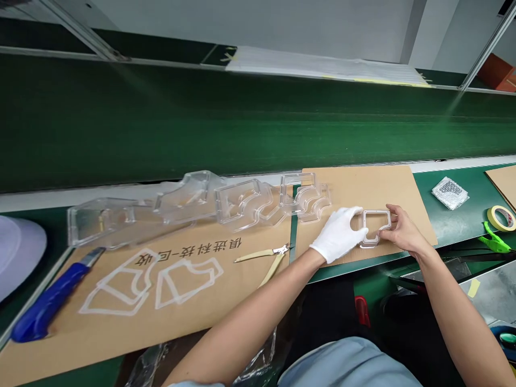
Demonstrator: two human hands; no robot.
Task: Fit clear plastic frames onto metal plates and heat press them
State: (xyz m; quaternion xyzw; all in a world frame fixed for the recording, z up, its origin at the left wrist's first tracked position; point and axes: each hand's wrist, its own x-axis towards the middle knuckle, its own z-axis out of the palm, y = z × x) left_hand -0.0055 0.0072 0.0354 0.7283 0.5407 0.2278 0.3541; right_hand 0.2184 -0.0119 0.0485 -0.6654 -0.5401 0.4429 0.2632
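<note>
Left fingers (355,212), right fingers (393,210) hold clear frame (376,213), likely plastic.

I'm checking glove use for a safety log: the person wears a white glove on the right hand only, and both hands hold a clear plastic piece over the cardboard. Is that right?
Not quite: the head view shows the white glove on the left hand; the right hand is bare. Both hands do hold the clear plastic piece over the cardboard.
</note>
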